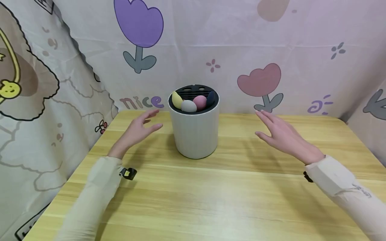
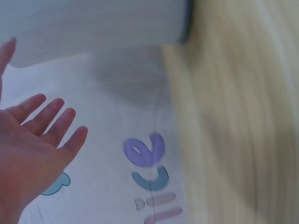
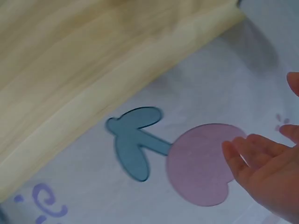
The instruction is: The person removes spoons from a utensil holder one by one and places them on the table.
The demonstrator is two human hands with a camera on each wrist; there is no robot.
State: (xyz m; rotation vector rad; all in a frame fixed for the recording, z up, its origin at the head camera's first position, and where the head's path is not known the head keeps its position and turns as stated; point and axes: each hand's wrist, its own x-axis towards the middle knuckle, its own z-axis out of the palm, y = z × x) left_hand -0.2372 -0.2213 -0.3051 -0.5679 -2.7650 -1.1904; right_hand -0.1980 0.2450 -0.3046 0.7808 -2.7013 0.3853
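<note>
From my remote seat, the printed cloth takes up most of what I get, hanging behind the surface and to both sides; I'd guess it is there to keep the background plain of clutter. In front of it spreads the wooden surface, with a pale left sleeve and a pale right sleeve reaching in over it from the near side.

The white container stands upright near the far edge, between the two hands, probably set there so that either can get at it. Its black slatted top faces up.

The left hand is the nearer one, just beside the container but not touching it. I read its fingers as extended and loosely spread, the palm empty. The right hand hovers well apart on the other side, its fingers likewise relaxed and holding nothing. Shadows below suggest both are lifted off the wood.

Smallest are four rounded pieces bunched at the top's near side: yellow piece, pale grey piece, pink piece and dark blue piece. I suspect recesses keep them there, but I can't see what supports them.
</note>
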